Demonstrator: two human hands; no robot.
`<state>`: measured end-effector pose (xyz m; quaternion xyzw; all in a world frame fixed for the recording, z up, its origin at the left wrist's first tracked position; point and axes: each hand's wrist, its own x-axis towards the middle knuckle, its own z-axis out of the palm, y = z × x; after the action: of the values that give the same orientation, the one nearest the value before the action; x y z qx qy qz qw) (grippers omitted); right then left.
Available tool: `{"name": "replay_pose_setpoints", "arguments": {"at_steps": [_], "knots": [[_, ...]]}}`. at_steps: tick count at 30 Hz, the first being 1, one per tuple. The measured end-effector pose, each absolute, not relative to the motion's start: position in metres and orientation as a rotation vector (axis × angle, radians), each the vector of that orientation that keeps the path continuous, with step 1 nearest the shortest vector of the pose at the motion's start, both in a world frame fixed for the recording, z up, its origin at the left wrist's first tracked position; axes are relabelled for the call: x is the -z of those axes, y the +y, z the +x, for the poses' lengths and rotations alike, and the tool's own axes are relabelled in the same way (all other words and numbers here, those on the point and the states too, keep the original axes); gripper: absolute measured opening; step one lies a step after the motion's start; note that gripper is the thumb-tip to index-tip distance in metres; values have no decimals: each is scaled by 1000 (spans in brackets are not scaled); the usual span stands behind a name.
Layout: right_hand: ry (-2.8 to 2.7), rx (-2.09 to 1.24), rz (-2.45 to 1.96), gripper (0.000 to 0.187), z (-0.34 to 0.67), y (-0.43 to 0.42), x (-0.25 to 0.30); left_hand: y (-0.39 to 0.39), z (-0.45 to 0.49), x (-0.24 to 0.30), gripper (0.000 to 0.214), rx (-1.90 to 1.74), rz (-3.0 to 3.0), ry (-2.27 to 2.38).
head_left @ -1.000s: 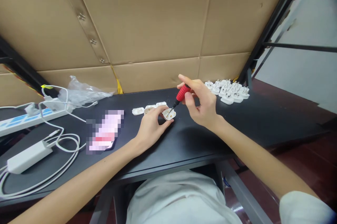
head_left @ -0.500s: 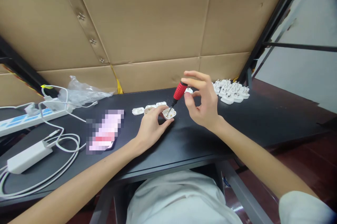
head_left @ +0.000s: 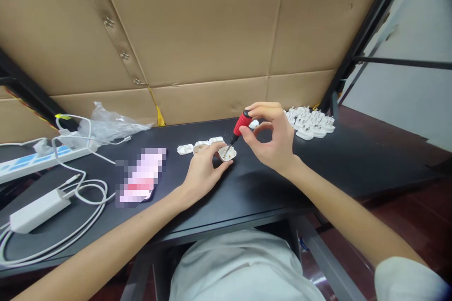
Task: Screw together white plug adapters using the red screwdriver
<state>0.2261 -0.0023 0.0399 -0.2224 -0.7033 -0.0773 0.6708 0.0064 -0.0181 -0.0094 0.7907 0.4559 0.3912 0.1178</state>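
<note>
Two hands work over one desk (head_left: pixel 353 162). The left hand (head_left: pixel 203 171) has its grip on one open white plug shell (head_left: pixel 228 155), thumb and fingers at its sides, around the middle of the desk, between the near and far edges. The right hand (head_left: pixel 273 143) grasps one red-and-black screwdriver (head_left: pixel 242 124) by its handle with thumb and fingertips; the tilted shaft reaches down into the shell, where a few small brass-coloured bits show, too small to count.

Three white pieces (head_left: pixel 185 150) lie in a row just beyond the left hand. One more white piece (head_left: pixel 254 124), partly hidden by the right hand, sits near the far edge. Toward the far right corner stands a cluster of white plugs (head_left: pixel 312 124), over ten, overlapping. Leftward are one pixelated pink item (head_left: pixel 143 174), one white adapter (head_left: pixel 38 211) and one power strip (head_left: pixel 21 166) near the left edge.
</note>
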Motion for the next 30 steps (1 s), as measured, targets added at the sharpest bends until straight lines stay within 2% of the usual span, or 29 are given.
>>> {"name": "replay_pose_setpoints", "arguments": {"at_steps": [15, 19, 24, 30], "knots": [[-1562, 198, -459, 24, 225, -2, -41, -18, 5, 10, 40, -1147, 2322, 1314], [-1574, 238, -470, 19, 226, -3, -42, -16, 5, 12, 41, -1158, 2336, 1316], [-1576, 222, -399, 27, 225, -1, -43, -16, 5, 13, 40, -1175, 2363, 1305], [-1545, 232, -394, 23, 224, 2, -41, -17, 4, 13, 40, -1175, 2348, 1290]]}}
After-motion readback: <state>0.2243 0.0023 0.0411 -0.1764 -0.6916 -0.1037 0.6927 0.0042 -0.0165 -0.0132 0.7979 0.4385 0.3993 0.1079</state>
